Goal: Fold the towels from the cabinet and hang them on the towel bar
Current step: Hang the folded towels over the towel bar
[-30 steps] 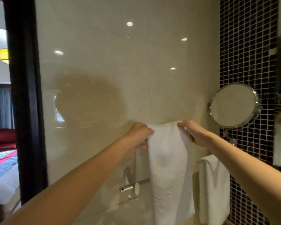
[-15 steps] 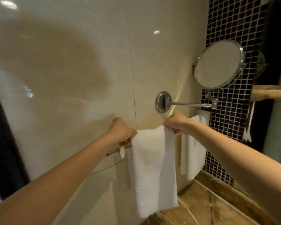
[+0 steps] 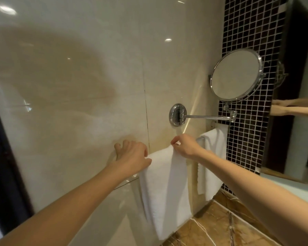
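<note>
A folded white towel (image 3: 164, 189) hangs down the beige wall, draped over the towel bar, which stays hidden under the cloth and my hands. My left hand (image 3: 132, 156) is at the towel's top left corner with fingers spread and relaxed, only the thumb side touching the cloth. At the top right corner, my right hand (image 3: 184, 146) pinches the towel's upper edge between thumb and fingertips. A second white towel (image 3: 214, 157) hangs to the right on the same level.
A round chrome mirror (image 3: 236, 75) sticks out on a swing arm from a wall mount (image 3: 177, 114) just above the towels. Dark mosaic tile (image 3: 247, 32) and a wall mirror (image 3: 295, 110) are at right, a brown marble counter (image 3: 220, 229) below, a dark door frame (image 3: 2, 174) at left.
The view dropped and shifted right. My left hand has loosened from a grip on the towel's top edge to spread fingers. My right hand stays at the right corner.
</note>
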A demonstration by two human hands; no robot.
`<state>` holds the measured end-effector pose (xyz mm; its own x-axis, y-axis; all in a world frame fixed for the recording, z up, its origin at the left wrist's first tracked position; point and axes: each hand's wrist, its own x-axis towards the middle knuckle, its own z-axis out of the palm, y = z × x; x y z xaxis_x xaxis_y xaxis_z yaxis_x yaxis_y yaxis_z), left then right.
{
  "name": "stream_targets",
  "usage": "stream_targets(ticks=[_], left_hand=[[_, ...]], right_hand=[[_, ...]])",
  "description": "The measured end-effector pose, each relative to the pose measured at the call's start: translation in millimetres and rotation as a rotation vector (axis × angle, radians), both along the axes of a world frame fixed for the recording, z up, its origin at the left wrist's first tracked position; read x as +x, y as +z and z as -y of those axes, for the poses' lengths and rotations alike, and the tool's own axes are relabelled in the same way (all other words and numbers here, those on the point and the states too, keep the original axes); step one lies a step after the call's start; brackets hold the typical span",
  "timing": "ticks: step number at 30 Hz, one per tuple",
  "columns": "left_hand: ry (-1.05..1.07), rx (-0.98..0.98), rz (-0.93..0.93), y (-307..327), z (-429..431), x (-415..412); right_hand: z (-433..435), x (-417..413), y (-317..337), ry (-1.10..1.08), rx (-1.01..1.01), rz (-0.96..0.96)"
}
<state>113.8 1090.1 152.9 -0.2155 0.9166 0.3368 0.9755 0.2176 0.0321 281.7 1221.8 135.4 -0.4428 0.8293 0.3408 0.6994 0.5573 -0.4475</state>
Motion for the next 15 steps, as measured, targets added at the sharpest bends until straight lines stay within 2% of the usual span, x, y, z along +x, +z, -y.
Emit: stream_targets(ticks=[3, 5, 7, 9, 15], left_hand=[[-0.067, 0.012, -0.047, -2, -2, 3], [-0.098, 0.013, -0.076, -4, -2, 6], [-0.083, -0.012, -0.116, -6, -1, 10], [-0.071, -0.015, -0.146, -6, 0, 12], [-0.062, -0.026, -0.087, -6, 1, 16]], right_hand=[[11, 1, -4, 0.029, 0.214, 0.094], [23, -2, -7, 0.159, 0.299, 0.149], [33, -7, -12, 0.28, 0.329, 0.244], [37, -9, -16, 0.308, 0.335, 0.28], [37, -3, -17, 0.303, 0.305, 0.216]])
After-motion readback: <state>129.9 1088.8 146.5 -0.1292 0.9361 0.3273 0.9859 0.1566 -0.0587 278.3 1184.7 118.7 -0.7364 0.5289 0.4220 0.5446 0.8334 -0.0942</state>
